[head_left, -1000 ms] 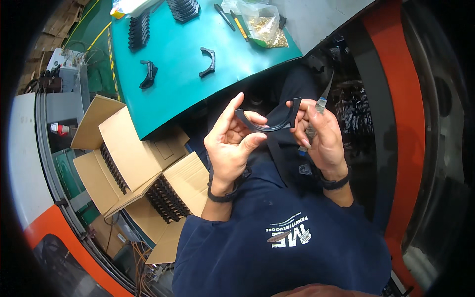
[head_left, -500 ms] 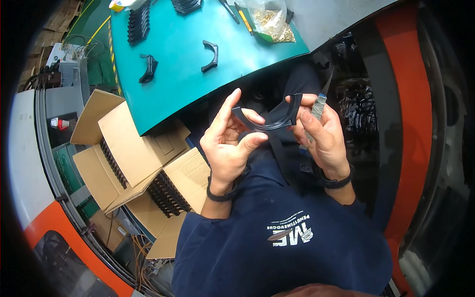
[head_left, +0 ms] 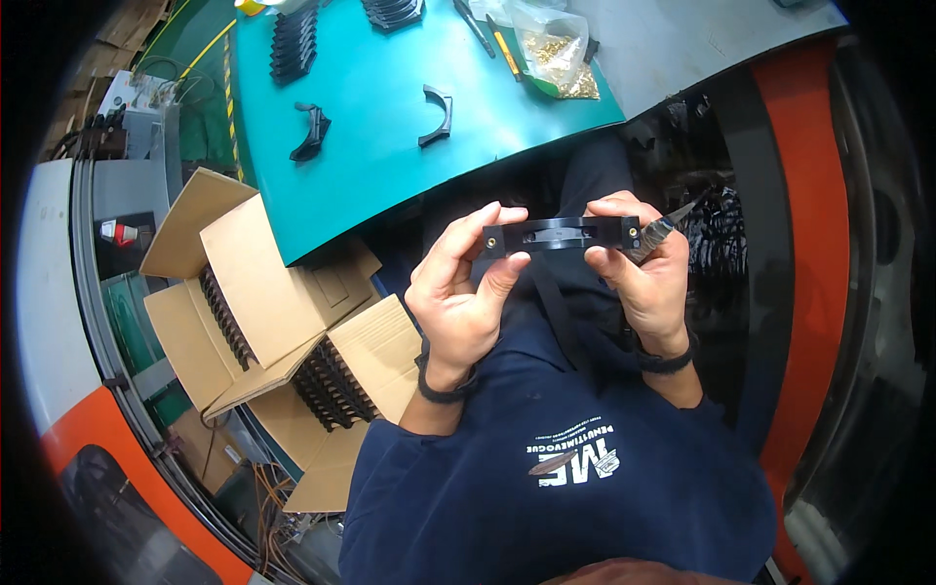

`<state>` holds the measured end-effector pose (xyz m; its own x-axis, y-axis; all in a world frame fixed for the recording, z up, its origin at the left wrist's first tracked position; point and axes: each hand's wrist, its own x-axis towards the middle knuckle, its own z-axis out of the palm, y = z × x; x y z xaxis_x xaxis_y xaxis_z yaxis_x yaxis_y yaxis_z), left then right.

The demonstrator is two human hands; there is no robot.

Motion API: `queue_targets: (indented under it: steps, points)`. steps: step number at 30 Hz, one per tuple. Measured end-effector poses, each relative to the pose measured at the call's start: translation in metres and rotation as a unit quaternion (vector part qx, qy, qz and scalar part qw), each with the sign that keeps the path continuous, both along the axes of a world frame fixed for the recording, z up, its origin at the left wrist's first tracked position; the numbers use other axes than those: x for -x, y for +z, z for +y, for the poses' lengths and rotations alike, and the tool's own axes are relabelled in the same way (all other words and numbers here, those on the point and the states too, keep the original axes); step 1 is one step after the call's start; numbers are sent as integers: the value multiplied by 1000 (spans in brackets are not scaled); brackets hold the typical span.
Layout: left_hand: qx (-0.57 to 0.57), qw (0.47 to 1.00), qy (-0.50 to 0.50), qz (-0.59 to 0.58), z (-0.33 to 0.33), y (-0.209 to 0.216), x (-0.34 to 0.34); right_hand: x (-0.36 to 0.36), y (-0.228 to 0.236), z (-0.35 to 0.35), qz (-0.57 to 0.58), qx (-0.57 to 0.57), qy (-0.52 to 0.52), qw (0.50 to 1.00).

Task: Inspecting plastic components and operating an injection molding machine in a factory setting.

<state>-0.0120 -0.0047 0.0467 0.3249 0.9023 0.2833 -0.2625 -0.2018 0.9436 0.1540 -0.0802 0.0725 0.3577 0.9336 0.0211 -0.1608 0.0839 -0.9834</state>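
Note:
A black half-ring plastic bracket (head_left: 560, 232) is held level between my two hands, its end faces toward me. Each end shows a small brass-coloured insert. My left hand (head_left: 460, 302) pinches the left end between thumb and fingers. Gripping the right end the same way is my right hand (head_left: 647, 291). A knife (head_left: 655, 238) with a tape-wrapped handle also rests in the right hand, its pointed blade sticking out to the upper right. On the green table top lie two similar black brackets, one left (head_left: 311, 134) and one right (head_left: 445, 115).
Stacked black brackets (head_left: 293, 47) stand at the table's far left, with another stack (head_left: 393, 12) beside them. A clear bag of small brass pieces (head_left: 565, 60) lies far right near an orange-handled tool (head_left: 506, 56). Open cardboard boxes (head_left: 268, 283) with black brackets stand at my left.
The bracket has turned so that its ends with the brass inserts face me. My right hand has shifted the knife, and its blade now points outward. The view has moved slightly.

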Motion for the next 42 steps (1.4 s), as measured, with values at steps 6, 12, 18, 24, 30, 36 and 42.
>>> queue_targets:
  steps: [6, 12, 18, 24, 30, 36, 42]
  points:
    - [-5, 1000, 11, 1, 2, 2, 4, 3, -1, 5, -16, 26, -7, 1000]
    - [-105, 993, 6, 53, 5, 1, 5, 5, -2, 8, -31, 30, -31, 999]
    - [-95, 994, 6, 54, 3, 2, 0, 2, -1, 6, -43, 23, -43, 998]
    - [-123, 991, 14, 54, 3, 1, -2, 3, -2, 5, -10, 19, -41, 999]
    - [58, 995, 79, 30, -3, 11, -12, 0, -8, 0, 131, -66, 100, 984]
    - [77, 986, -66, -133, 3, -7, -18, -7, -2, -2, 231, 129, 169, 949]
    - [114, 986, -37, -114, -2, -6, -22, 8, 9, 0, 183, 131, 104, 969]
